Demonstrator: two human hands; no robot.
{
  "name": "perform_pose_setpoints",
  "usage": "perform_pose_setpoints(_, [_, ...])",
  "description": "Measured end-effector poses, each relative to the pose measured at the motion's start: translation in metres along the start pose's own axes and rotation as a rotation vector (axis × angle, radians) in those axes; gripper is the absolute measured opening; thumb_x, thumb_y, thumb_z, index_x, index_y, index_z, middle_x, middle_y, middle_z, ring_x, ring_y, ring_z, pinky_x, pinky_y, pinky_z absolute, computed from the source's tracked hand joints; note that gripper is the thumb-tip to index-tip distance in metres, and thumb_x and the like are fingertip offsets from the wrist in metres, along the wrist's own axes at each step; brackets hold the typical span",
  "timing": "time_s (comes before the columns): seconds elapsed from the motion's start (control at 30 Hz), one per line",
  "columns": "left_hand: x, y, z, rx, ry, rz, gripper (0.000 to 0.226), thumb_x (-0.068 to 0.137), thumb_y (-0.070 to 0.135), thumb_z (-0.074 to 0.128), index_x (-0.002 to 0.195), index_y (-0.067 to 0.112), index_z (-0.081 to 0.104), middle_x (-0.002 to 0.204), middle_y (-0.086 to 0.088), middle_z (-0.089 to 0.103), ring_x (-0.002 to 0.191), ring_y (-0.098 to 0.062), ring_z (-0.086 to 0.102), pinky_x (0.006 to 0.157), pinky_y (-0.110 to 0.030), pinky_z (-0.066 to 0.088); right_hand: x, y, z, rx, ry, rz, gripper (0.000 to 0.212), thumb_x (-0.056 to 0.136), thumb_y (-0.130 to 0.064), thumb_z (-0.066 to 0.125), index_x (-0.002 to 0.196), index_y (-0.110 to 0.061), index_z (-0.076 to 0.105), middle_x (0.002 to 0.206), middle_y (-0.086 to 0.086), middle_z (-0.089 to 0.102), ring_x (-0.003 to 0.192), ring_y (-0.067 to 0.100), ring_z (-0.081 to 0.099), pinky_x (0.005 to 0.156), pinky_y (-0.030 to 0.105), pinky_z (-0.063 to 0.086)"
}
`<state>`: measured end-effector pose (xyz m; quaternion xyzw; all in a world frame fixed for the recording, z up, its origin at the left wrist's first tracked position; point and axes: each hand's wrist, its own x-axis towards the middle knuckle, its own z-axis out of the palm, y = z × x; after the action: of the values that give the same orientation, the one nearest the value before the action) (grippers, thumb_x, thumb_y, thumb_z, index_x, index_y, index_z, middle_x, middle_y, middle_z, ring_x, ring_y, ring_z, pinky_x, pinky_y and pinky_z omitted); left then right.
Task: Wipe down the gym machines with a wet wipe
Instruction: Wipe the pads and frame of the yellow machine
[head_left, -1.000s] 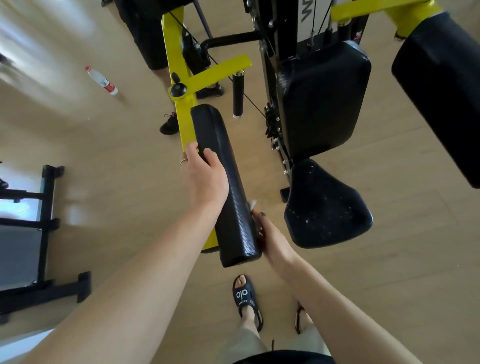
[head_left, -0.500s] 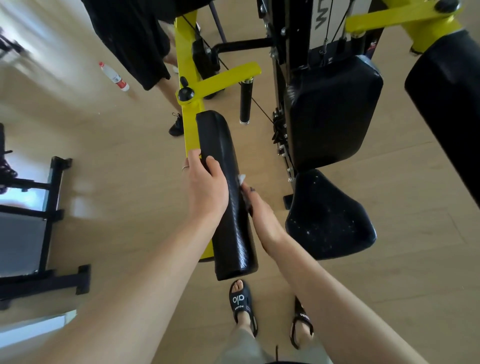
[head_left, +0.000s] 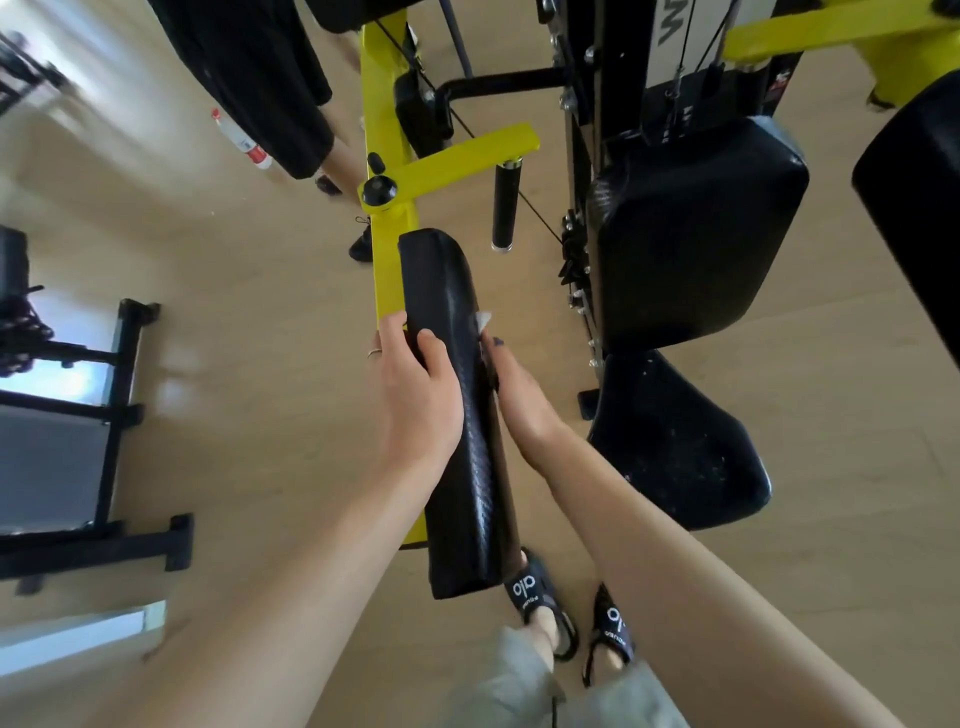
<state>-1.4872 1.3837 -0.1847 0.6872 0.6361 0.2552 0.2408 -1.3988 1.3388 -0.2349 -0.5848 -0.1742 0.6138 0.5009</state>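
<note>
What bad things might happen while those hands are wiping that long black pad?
1. Only a small corner of the wet wipe shows at the right hand; it might slip out and fall to the floor.
2. The left hand holds the long black pad right beside the yellow arm; if that arm swings, fingers could get pinched.
3. The thin cable runs close by; the right hand might snag it.
</note>
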Motion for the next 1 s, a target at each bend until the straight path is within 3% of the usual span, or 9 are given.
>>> perform_pose_setpoints(0.07, [0.001,-0.001,0.001,-0.002,0.003,-0.002,0.031,0.107,0.023,0.039,0.134,0.011,0.049,0.115,-0.002,0.053,0.112,-0.024,0.049,0.084,-0.025,0.032,-0.001,0.005,0.001,-0.001,-0.001,0.009,0.059,0.106,-0.061,0.022,0.154,-0.034,0.042,0.156,-0.007,0.046,0.145,0.012,0.038,0.107,0.025,0.024])
perform_pose_setpoints(0.23, [0.0,-0.001,0.003,-0.05,0.005,0.01,0.03,0.107,0.018,0.039,0.133,0.007,0.049,0.113,0.002,0.049,0.102,-0.012,0.04,0.081,-0.017,0.027,-0.069,0.058,0.003,0.062,0.003,0.012,0.062,0.098,-0.077,0.028,0.148,-0.046,0.046,0.148,-0.02,0.053,0.139,0.002,0.045,0.119,0.035,0.03])
perform_pose_setpoints(0.37, [0.0,-0.004,0.002,-0.006,0.004,0.028,0.025,0.106,0.022,0.039,0.123,0.008,0.051,0.114,-0.005,0.056,0.102,-0.019,0.044,0.081,-0.026,0.032,0.0,0.03,0.0,0.074,-0.004,0.076,0.07,0.096,-0.073,0.029,0.151,-0.034,0.045,0.153,-0.006,0.051,0.143,0.015,0.043,0.124,0.047,0.026])
perform_pose_setpoints(0.5, [0.0,-0.005,0.002,0.012,-0.006,0.03,0.026,0.107,0.024,0.039,0.124,0.01,0.051,0.116,-0.007,0.058,0.093,-0.01,0.039,0.068,-0.017,0.029,0.064,-0.006,0.001,0.107,0.025,0.071,0.089,0.078,-0.083,0.038,0.148,-0.03,0.049,0.15,-0.001,0.053,0.139,0.019,0.047,0.123,0.048,0.027])
perform_pose_setpoints(0.63, [-0.002,-0.005,-0.002,-0.014,-0.045,0.018,0.025,0.107,0.027,0.038,0.125,0.014,0.049,0.115,-0.004,0.058,0.093,-0.01,0.04,0.073,-0.022,0.03,0.009,0.032,0.002,0.128,0.053,0.094,0.072,0.095,-0.073,0.034,0.151,-0.029,0.046,0.149,-0.003,0.055,0.139,0.017,0.049,0.122,0.047,0.03])
perform_pose_setpoints(0.77, [0.01,0.011,-0.009,-0.034,-0.105,-0.117,0.012,0.105,0.026,0.039,0.111,0.018,0.045,0.098,0.003,0.052,0.091,-0.019,0.048,0.074,-0.036,0.035,-0.022,0.053,0.003,0.209,-0.026,0.098,0.047,0.103,-0.064,0.033,0.128,-0.036,0.063,0.132,-0.009,0.068,0.129,0.012,0.058,0.118,0.041,0.036])
perform_pose_setpoints(0.87, [0.055,0.026,0.004,-0.024,-0.089,-0.354,0.012,0.102,0.024,0.039,0.102,0.015,0.045,0.096,0.001,0.051,0.094,-0.028,0.052,0.077,-0.038,0.036,0.014,0.012,0.003,0.08,0.026,0.008,0.061,0.101,-0.067,0.033,0.148,-0.032,0.05,0.153,-0.006,0.05,0.144,0.013,0.042,0.123,0.033,0.023])
perform_pose_setpoints(0.93, [0.076,0.033,0.016,-0.027,-0.031,-0.402,0.016,0.103,0.024,0.035,0.102,0.013,0.045,0.101,-0.004,0.052,0.1,-0.033,0.053,0.079,-0.039,0.037,0.041,-0.021,0.002,0.012,0.025,-0.093,0.053,0.109,-0.05,0.028,0.156,-0.028,0.04,0.16,-0.008,0.04,0.148,0.008,0.032,0.116,0.022,0.02])
perform_pose_setpoints(1.0, [0.082,0.038,0.028,-0.012,0.033,-0.391,0.02,0.104,0.024,0.031,0.103,0.009,0.044,0.104,-0.01,0.053,0.098,-0.034,0.051,0.078,-0.038,0.033,0.047,-0.035,0.0,-0.037,-0.016,-0.152,0.05,0.111,-0.045,0.026,0.158,-0.029,0.036,0.162,-0.009,0.035,0.15,0.005,0.028,0.12,0.024,0.018])
